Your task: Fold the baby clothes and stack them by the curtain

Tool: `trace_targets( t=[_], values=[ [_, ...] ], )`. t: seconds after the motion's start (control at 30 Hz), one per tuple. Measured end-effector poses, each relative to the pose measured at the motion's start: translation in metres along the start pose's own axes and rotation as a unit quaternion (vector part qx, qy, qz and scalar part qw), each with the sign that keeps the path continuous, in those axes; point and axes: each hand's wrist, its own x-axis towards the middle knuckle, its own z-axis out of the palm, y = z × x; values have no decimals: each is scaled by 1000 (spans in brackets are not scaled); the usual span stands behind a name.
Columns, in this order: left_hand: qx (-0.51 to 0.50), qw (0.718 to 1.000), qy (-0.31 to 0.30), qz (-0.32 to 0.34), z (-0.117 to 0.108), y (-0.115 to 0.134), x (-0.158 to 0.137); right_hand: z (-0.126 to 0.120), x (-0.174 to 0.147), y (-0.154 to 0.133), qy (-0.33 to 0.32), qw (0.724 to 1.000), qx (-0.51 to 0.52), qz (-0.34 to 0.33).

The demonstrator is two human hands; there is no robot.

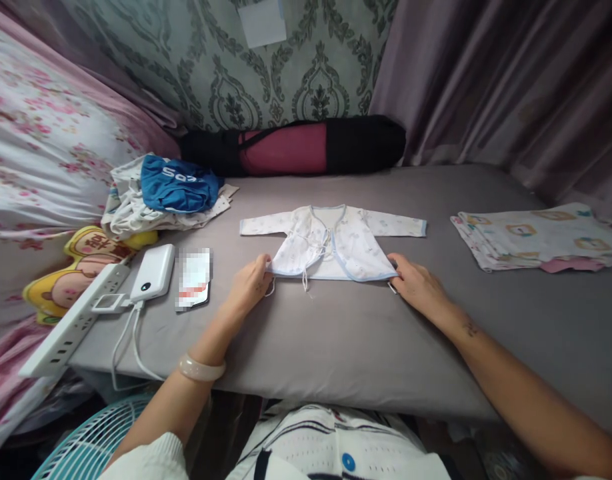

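Observation:
A white baby shirt (356, 243) with pale blue trim lies spread on the grey cloth, both sleeves stretched out to the sides. Thin white ties hang at its front, one of them reaching past the lower hem. My left hand (251, 283) pinches the left bottom corner of the shirt. At the opposite bottom corner, my right hand (416, 285) grips the hem between thumb and fingers. Both hands are closed on the fabric, and the hem runs fairly straight between them.
Folded printed cloths (541, 233) lie at the right. On the left are a clothes pile with a blue garment (179, 185), a power bank (153, 270), a power strip (76, 320) and a blurred card-like item (193, 279). A black-and-red long bag (286, 148) lies along the wall.

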Motion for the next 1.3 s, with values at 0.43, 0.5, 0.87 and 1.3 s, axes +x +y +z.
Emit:
trace_targets(
  t=[0.43, 0.5, 0.87, 1.3],
  values=[
    [-85, 985, 47, 144, -28, 45, 16, -49, 1, -55, 10, 996, -11, -85],
    [-94, 983, 19, 159, -17, 73, 32, -46, 20, -82, -31, 994, 0, -108],
    [-14, 998, 3, 54, 36, 93, 54, -2, 70, -110, -81, 996, -21, -41],
    [72, 997, -3, 41, 32, 93, 44, 6, 76, -94, -71, 997, -3, -19]
  ],
)
